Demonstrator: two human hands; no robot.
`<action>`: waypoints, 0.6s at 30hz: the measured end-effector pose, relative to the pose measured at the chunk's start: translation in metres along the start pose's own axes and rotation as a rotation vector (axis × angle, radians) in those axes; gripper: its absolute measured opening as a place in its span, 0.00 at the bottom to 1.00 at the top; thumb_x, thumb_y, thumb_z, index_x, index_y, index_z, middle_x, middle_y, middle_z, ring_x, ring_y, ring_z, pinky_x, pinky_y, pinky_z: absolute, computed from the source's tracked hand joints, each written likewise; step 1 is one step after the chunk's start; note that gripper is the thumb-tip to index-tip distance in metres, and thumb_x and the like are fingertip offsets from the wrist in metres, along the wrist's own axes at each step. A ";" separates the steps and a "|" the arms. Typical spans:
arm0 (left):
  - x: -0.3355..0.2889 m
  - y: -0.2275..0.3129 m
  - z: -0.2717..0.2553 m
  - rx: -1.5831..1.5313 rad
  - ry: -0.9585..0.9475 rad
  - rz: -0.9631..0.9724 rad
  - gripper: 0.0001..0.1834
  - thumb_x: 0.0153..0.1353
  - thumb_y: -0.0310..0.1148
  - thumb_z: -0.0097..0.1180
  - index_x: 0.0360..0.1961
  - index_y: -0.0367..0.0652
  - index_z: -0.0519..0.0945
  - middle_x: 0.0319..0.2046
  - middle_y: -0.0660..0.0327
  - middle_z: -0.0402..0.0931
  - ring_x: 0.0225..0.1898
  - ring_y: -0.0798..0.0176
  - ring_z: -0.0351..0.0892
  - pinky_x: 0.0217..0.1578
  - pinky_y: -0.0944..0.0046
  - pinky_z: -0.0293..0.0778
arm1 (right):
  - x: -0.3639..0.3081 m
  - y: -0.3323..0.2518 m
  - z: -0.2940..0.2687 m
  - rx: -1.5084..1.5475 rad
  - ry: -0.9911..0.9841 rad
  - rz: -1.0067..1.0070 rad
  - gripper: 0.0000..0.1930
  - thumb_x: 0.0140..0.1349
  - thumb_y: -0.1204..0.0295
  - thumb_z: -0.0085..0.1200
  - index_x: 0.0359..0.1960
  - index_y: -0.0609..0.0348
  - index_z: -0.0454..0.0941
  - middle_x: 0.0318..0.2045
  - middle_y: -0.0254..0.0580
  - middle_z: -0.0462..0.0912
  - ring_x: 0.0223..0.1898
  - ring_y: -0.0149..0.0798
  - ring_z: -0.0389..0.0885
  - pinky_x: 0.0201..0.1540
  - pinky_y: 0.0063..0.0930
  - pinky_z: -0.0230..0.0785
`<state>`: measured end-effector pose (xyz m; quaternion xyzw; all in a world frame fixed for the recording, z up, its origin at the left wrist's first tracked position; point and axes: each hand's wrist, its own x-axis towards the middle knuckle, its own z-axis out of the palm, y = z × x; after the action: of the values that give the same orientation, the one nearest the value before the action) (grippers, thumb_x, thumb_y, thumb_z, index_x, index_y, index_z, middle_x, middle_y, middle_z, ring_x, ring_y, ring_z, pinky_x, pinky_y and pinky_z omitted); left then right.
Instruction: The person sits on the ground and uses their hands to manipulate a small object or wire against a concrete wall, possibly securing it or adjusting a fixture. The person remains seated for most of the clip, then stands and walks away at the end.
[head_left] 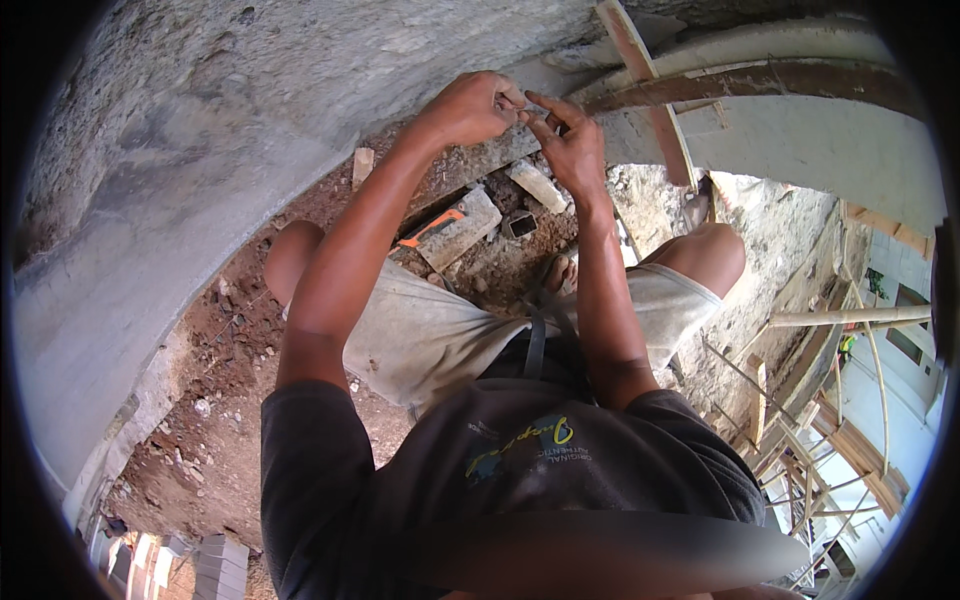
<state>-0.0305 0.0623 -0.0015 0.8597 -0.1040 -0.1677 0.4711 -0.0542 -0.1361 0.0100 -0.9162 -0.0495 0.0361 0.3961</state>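
Black short-sleeved T-shirt [520, 440] lies nearest cam., w/ pale-grey cloth shorts [430, 325] beyond. L hand [480, 108], fingers curled, appears to pinch a thin, wire-like piece [517, 108], material unclear; R hand [570, 150] has thumb & forefinger parted close by, grip uncertain. Piece sits betw. both hands. Below: orange-and-dark-handled tool [435, 228] on rectangular grey block [468, 230], beside small dark square-faced item [519, 225]. Step in hand, as judged: fine two-handed fingertip work; next move prob. calls for steady pinch & well-aligned fingertips.
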 end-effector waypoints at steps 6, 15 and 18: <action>-0.002 0.000 -0.004 -0.040 0.082 0.030 0.14 0.63 0.33 0.63 0.48 0.43 0.88 0.43 0.52 0.87 0.44 0.51 0.87 0.49 0.54 0.81 | 0.002 0.000 -0.007 -0.017 -0.038 -0.003 0.19 0.62 0.63 0.71 0.55 0.49 0.89 0.22 0.35 0.72 0.26 0.33 0.71 0.35 0.34 0.68; -0.003 0.002 -0.011 -0.017 0.076 0.095 0.13 0.65 0.39 0.64 0.44 0.46 0.91 0.40 0.55 0.87 0.41 0.55 0.86 0.45 0.52 0.80 | 0.000 -0.006 -0.017 -0.022 -0.047 -0.014 0.16 0.66 0.62 0.67 0.54 0.49 0.89 0.30 0.44 0.83 0.32 0.40 0.81 0.41 0.36 0.73; 0.000 0.001 -0.010 0.003 0.053 0.112 0.13 0.67 0.42 0.64 0.45 0.46 0.91 0.41 0.54 0.86 0.41 0.56 0.85 0.46 0.52 0.80 | -0.001 -0.003 -0.017 0.035 -0.051 -0.030 0.16 0.67 0.62 0.66 0.54 0.49 0.89 0.35 0.47 0.87 0.36 0.42 0.86 0.43 0.35 0.75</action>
<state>-0.0271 0.0699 0.0041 0.8572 -0.1399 -0.1182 0.4813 -0.0541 -0.1464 0.0243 -0.9070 -0.0728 0.0544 0.4113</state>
